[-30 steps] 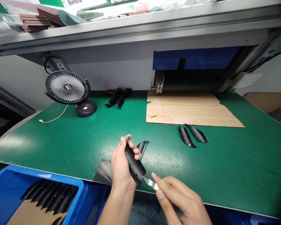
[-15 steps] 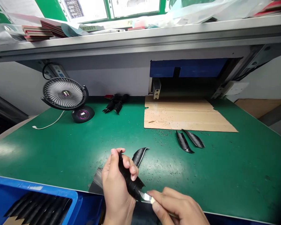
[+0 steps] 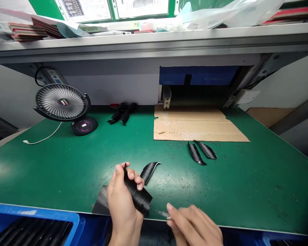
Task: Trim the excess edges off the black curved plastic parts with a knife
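Benchtop [image 3: 233, 188]; hands [image 3: 123, 203] [image 3: 197, 225] closed round shell [image 3: 141, 199], knife [image 3: 163, 214]

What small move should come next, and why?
Probably ease the knife in the right hand toward the lower end of the black curved piece: the left hand grips it with that end uncovered, and the blurred blade points toward it across a small gap.

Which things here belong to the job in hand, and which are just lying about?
Job in hand:
Curved black piece, in left hand
Knife (blurred), in right hand
Similar black pieces on table and in blue bin, likely

Apparently just lying about:
Fan
White cable
Red-edged stack on shelf
Cardboard sheet, perhaps
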Demonstrator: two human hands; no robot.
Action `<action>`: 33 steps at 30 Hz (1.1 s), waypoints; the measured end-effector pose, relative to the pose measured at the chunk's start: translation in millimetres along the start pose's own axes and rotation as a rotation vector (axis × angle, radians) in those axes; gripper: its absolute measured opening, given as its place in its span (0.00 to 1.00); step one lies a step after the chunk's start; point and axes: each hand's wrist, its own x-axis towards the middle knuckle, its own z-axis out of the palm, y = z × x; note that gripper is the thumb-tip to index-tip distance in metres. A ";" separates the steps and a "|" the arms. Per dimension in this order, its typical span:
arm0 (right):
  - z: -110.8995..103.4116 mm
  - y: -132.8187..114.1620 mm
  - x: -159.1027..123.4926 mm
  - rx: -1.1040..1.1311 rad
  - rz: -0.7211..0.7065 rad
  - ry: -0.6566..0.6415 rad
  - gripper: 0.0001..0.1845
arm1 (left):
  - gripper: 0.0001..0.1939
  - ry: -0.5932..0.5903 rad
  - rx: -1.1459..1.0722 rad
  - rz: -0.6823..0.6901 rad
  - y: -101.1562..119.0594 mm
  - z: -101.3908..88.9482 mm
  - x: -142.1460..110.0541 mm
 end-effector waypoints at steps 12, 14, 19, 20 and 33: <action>12.9 22.1 13.2 0.045 0.649 -0.394 0.12 | 0.16 -0.198 0.494 0.046 -20.5 -18.6 46.9; -5.5 50.6 31.2 -0.193 0.581 -0.329 0.13 | 0.20 -0.212 0.761 0.062 -21.8 -27.4 86.9; -14.4 120.2 84.4 -0.438 0.632 -0.242 0.11 | 0.25 -0.334 1.092 0.113 -33.0 -33.1 131.7; -12.8 128.0 91.2 -0.457 0.634 -0.251 0.13 | 0.25 -0.338 1.115 0.142 -34.5 -31.3 130.0; -63.2 34.1 88.1 0.085 -0.073 -0.464 0.26 | 0.17 -0.447 0.260 -0.743 -31.3 32.2 -15.9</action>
